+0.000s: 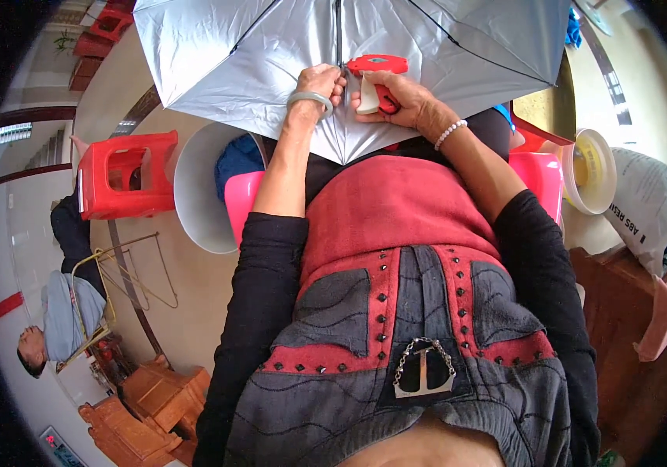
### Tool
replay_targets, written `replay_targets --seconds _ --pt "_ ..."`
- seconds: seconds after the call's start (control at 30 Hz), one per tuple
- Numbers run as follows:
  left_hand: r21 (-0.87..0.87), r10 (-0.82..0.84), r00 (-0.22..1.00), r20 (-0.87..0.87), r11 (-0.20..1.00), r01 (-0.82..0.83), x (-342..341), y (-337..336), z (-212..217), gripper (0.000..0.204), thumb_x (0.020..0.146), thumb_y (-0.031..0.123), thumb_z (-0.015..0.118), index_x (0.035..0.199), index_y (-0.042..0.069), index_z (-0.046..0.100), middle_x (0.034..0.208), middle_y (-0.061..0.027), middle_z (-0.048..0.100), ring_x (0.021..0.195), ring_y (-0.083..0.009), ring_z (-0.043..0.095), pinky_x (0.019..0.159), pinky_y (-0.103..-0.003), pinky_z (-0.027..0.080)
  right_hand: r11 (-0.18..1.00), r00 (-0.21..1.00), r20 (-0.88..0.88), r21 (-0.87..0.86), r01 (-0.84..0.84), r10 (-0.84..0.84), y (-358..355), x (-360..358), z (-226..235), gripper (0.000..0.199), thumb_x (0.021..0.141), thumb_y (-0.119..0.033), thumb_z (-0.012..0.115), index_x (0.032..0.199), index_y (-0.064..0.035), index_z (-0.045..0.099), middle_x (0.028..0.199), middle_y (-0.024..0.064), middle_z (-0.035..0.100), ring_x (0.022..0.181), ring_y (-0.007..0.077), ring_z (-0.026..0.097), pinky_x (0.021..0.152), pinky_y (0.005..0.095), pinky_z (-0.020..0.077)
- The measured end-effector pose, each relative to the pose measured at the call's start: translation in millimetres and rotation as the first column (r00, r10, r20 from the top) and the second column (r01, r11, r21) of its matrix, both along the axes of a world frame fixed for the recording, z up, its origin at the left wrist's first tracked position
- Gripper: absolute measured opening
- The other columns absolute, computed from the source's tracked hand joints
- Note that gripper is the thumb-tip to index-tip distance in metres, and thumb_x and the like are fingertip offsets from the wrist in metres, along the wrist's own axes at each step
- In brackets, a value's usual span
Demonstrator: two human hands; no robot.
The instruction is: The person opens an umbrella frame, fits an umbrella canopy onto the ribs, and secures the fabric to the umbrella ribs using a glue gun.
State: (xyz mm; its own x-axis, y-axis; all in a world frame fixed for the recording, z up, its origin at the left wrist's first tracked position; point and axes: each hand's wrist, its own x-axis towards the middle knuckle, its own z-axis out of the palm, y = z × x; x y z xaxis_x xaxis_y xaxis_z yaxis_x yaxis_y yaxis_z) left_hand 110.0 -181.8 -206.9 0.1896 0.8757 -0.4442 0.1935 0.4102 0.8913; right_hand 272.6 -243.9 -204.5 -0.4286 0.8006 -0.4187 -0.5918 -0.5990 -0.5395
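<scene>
A silver-lined umbrella (201, 58) lies spread across the lap, its inner side and thin dark ribs facing up. My left hand (322, 86), with a pale bangle at the wrist, is closed at the dark central shaft (339, 35). What its fingers pinch there is too small to make out. My right hand (399, 101), wearing a white bead bracelet, is closed around red-handled pliers (380, 64). The tool's tip points at the shaft beside my left fingers. Something white (368, 95) shows against the right fingers, its kind unclear.
To the left stand a red plastic stool (127, 175) and a white bucket (197, 202) holding dark blue cloth (238, 163). On the right are a pale tub (594, 175), a white sack (652, 202) and wooden furniture (614, 303). Another person (68, 311) is at far left, near a metal frame (127, 268).
</scene>
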Motion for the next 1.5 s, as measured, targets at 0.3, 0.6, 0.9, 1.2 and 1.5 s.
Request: replay_targets --seconds 0.3,0.6,0.9,1.2,1.5 --pt "-0.005 -0.005 1.000 -0.031 1.000 0.005 -1 2 -1 0.017 0.086 0.013 0.049 0.079 0.000 0.055 0.062 -0.0022 0.051 0.042 -0.0070 0.043 0.035 -0.021 0.035 1.000 1.000 0.002 0.010 -0.024 0.024 1 -1 0 0.027 0.086 -0.025 0.050 0.107 -0.0094 0.047 0.087 0.0121 0.060 0.076 0.0232 0.062 0.069 0.0438 0.0535" --pt "-0.002 -0.012 1.000 -0.025 1.000 0.012 -1 2 2 0.015 0.084 0.013 0.050 0.079 -0.001 0.055 0.062 -0.0030 0.052 0.043 -0.0073 0.044 0.035 -0.021 0.035 0.997 0.998 0.017 0.062 -0.054 0.053 1 -1 -1 0.026 0.087 -0.026 0.049 0.107 -0.0096 0.046 0.086 0.0110 0.060 0.075 0.0225 0.062 0.067 0.0430 0.0541" --pt "0.111 -0.022 1.000 0.005 0.994 0.021 4 -3 -4 0.019 0.085 0.014 0.046 0.078 -0.001 0.056 0.061 -0.0032 0.052 0.044 -0.0088 0.044 0.037 -0.023 0.038 1.000 0.991 0.132 0.005 0.015 -0.016 2 -11 3 0.020 0.086 -0.022 0.047 0.093 -0.0043 0.052 0.073 0.0100 0.058 0.062 0.0214 0.059 0.054 0.0397 0.0516" --pt "0.085 -0.032 0.997 -0.067 0.996 0.037 11 -1 -5 0.019 0.084 0.014 0.046 0.081 -0.002 0.056 0.063 -0.0077 0.057 0.045 -0.0133 0.051 0.037 -0.026 0.041 0.995 0.943 0.333 0.087 -0.047 0.016 15 -2 -15 0.017 0.082 -0.019 0.053 0.090 -0.0038 0.053 0.063 0.0059 0.054 0.057 0.0178 0.057 0.046 0.0354 0.0499" --pt "-0.092 -0.349 0.093 -0.932 0.476 0.874 -20 59 -38 0.027 0.073 0.028 0.054 0.079 0.003 0.062 0.078 -0.0180 0.063 0.077 -0.0221 0.063 0.068 -0.033 0.049 0.877 0.614 0.776 0.387 -0.285 -0.143 -10 3 92 0.024 0.079 -0.022 0.055 0.081 0.0018 0.058 0.063 0.0075 0.059 0.057 0.0141 0.057 0.046 0.0293 0.0444"
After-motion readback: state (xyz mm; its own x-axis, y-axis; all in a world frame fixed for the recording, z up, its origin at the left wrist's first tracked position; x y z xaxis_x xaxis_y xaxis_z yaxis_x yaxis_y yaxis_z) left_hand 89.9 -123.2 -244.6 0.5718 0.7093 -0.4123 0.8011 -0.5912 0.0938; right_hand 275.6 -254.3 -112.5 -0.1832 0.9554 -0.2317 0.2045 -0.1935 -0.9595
